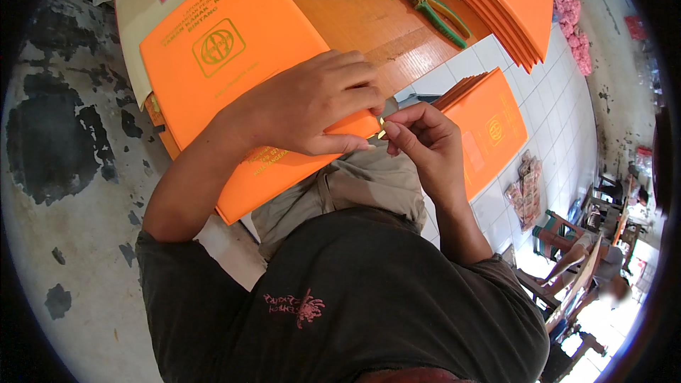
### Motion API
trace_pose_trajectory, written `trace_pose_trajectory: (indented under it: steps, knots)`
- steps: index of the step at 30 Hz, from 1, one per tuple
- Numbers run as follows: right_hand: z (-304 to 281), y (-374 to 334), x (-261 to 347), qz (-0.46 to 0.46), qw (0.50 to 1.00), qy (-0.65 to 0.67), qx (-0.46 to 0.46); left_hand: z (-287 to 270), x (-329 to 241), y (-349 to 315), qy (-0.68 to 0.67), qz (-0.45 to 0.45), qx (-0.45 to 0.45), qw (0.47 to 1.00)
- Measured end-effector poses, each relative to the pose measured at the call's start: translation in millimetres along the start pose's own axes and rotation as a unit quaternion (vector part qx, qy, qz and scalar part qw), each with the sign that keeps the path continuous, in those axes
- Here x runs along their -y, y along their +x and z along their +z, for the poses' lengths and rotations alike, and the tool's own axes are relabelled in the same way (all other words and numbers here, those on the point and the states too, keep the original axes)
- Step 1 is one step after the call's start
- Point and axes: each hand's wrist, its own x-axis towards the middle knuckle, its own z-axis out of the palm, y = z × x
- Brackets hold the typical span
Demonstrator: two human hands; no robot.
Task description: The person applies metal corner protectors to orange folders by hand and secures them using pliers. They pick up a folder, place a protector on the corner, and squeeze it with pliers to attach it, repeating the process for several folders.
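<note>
An orange folder (245,195) with gold print lies aslant over my lap, its right corner raised toward my hands. My left hand (312,103) is closed on that corner, fingers over the top and thumb along the near side. Between the thumb and fingertips of my right hand (429,145) is a small gold metal piece (382,128), held right at the folder's corner. Whether the piece is seated on the corner is too small to tell. Beyond my left hand, another orange folder (234,7) with a gold emblem lies on the table, partly covered by my forearm.
Pliers with green handles (441,20) lie on the wooden table (340,3). Orange folders (521,0) are stacked at the far right, with more folders (489,135) nearer on the tiled floor. Plastic packets (526,191) lie beyond. Another person (613,269) sits at the right edge.
</note>
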Motion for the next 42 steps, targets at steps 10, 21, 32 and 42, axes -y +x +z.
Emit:
trace_pose_trajectory:
  steps: [10, 21, 32, 42]
  knots:
    - [4.5, 0.6, -2.3, 0.014, 1.000, 0.016, -0.016, 1.5, 0.4, -0.9, 0.005, 0.001, -0.005, 1.000]
    - [10.0, -1.6, 0.8, 0.018, 0.999, 0.010, -0.026, -0.1, -0.1, -0.4, 0.008, 0.002, 0.002, 1.000]
    - [10.2, -2.3, 2.4, 0.005, 1.000, 0.017, -0.014, -0.1, -0.7, -1.2, 0.001, -0.001, -0.008, 1.000]
    - [6.5, 1.5, -10.6, -0.013, 0.999, 0.034, 0.007, 1.8, 1.1, -0.9, 0.005, 0.006, -0.013, 1.000]
